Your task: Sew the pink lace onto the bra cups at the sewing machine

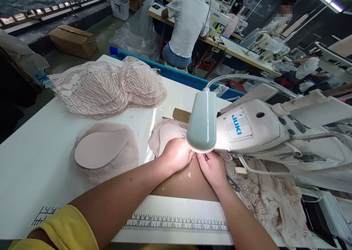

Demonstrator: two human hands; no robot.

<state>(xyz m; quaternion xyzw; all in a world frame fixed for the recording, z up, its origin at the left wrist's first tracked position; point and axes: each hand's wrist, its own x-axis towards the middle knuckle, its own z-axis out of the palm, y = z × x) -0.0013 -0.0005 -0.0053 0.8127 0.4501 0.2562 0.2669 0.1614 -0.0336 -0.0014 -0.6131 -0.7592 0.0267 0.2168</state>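
Observation:
My left hand (178, 155) is closed over the near edge of a beige lace bra cup (168, 132) with a smooth pad in it. Close beside it, my right hand (213, 167) is pinched shut, its fingertips almost meeting the left ones. What lies between the right fingers is too small and covered to make out. Above both hands hangs a grey-green lamp head (202, 121), which hides part of the work. Just right of the lamp stands a white JUKI sewing machine (247, 127); its needle area is hidden.
Another padded cup on mesh (103, 149) lies left on the white table (33, 165). Behind it is a stack of lace cups (110, 86). Lace pieces (271, 198) heap at right. A printed ruler (176, 224) runs along the front edge. Co-workers sit at machines beyond.

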